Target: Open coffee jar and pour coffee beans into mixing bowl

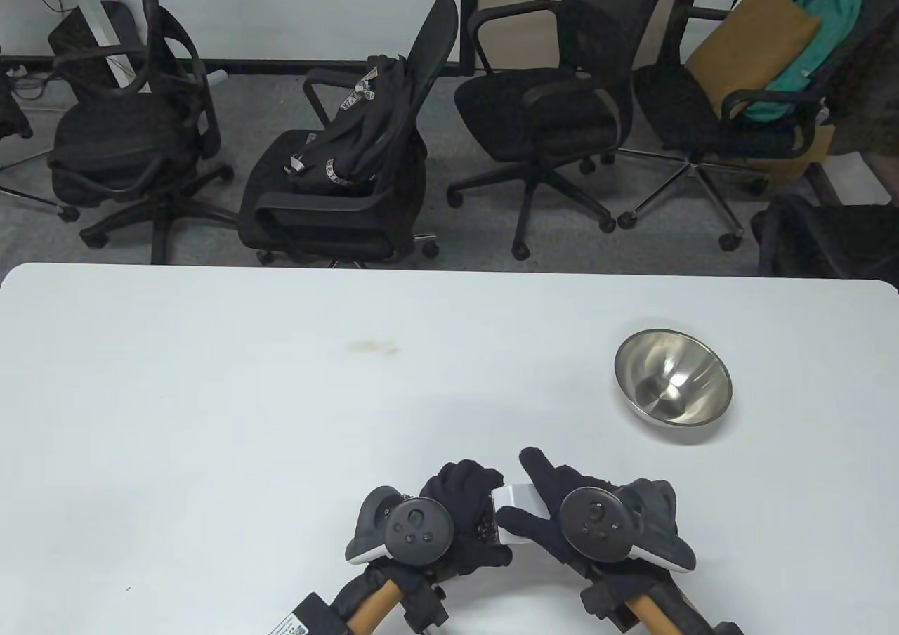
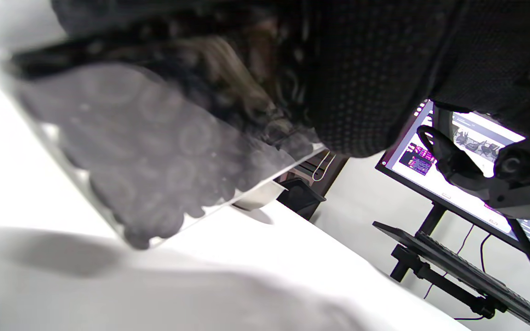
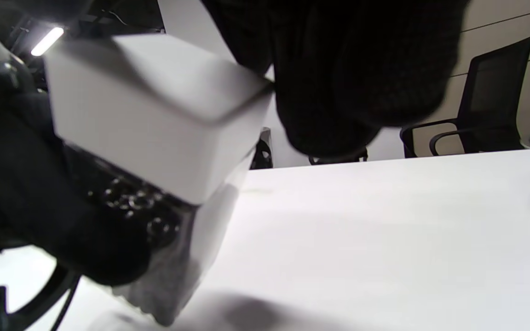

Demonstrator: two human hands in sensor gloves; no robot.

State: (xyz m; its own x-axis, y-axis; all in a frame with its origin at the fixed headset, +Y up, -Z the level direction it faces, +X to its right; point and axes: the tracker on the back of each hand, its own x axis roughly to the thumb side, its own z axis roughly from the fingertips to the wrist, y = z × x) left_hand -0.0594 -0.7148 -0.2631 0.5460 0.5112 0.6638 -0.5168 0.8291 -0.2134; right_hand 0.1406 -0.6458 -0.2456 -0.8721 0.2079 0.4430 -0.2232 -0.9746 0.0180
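Low in the table view's centre, the left hand (image 1: 460,505) wraps the jar (image 2: 154,156) of beans, steadying it tilted off the table (image 1: 281,396). The right hand (image 1: 544,501) grips the white lid (image 3: 154,119), apparently still seated, to pull it off. The bowl (image 1: 673,376) waits at middle right, well apart.

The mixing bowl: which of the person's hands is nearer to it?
Right. The right hand lies below-left of the mixing bowl; the left hand sits farther left.
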